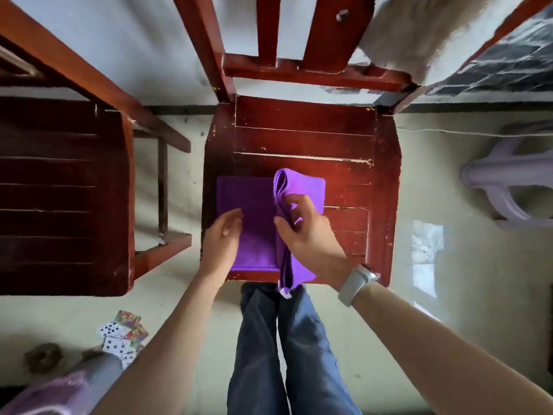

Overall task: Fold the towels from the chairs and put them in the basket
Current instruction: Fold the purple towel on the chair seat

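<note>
A purple towel (254, 202) lies on the seat of a red wooden chair (302, 139). Its left half is flat on the seat. My right hand (305, 229) pinches the right half, which stands up as a doubled fold along the middle. My left hand (223, 238) rests on the flat left part near the chair's front edge, fingers relaxed. A beige towel (419, 34) hangs over the chair's back at the top right. A lilac plastic basket (505, 175) stands on the floor to the right, partly cut off by the frame edge.
A second dark red chair (59, 190) stands close on the left. Playing cards (124, 336) lie scattered on the floor at the lower left beside a purple object (59, 390). My legs in blue trousers (287, 348) stand at the chair's front edge.
</note>
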Demonstrator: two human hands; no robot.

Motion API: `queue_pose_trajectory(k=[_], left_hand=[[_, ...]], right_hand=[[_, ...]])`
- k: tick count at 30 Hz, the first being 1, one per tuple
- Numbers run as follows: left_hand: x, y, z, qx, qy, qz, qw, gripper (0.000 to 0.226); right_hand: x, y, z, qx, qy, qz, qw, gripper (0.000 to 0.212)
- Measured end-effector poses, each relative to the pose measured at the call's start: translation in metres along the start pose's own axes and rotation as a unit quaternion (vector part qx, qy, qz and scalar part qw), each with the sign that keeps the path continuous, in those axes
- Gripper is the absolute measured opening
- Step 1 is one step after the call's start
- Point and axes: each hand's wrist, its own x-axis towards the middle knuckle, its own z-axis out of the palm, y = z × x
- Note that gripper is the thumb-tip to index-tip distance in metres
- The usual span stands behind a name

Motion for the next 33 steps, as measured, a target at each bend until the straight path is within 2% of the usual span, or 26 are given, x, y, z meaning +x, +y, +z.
queue_pose_trajectory(k=[3,5,11,16,19,21,23,25,28,33], left_hand=[[0.004,-0.008,-0.022,-0.099,-0.017,-0.108,0.989,0.02],[0.003,-0.016,-0.031,-0.121,-0.034,-0.148,0.981,0.021],[-0.012,-0.036,-0.047,-0.15,-0.067,-0.14,0.976,0.028],[-0.017,-0.043,-0.05,-0.149,-0.042,-0.135,0.979,0.021],[-0.016,-0.046,-0.05,-0.039,-0.024,-0.103,0.994,0.019],[-0.016,-0.047,-0.048,0.041,0.005,-0.057,0.998,0.021],[-0.015,-0.047,-0.046,0.103,0.048,-0.007,0.993,0.018],[-0.015,-0.048,-0.044,0.138,0.08,0.02,0.987,0.014],[-0.013,-0.055,-0.041,0.199,0.089,0.047,0.975,0.015],[-0.006,-0.06,-0.04,0.261,0.091,0.059,0.959,0.015]], right_hand=[[0.013,-0.012,0.038,-0.043,-0.015,-0.005,0.999,0.035],[0.021,-0.017,0.059,-0.073,-0.03,0.013,0.997,0.038],[0.034,-0.021,0.093,-0.128,-0.068,0.052,0.988,0.041],[0.037,-0.021,0.103,-0.139,-0.071,0.056,0.986,0.042],[0.037,-0.021,0.1,-0.166,-0.066,0.049,0.983,0.039],[0.037,-0.021,0.094,-0.236,-0.027,-0.02,0.971,0.037],[0.038,-0.018,0.088,-0.338,0.016,-0.131,0.932,0.038],[0.042,-0.011,0.087,-0.441,0.027,-0.189,0.877,0.043],[0.05,0.006,0.091,-0.517,-0.018,-0.17,0.838,0.05],[0.065,0.036,0.088,-0.547,-0.049,-0.165,0.819,0.055]])
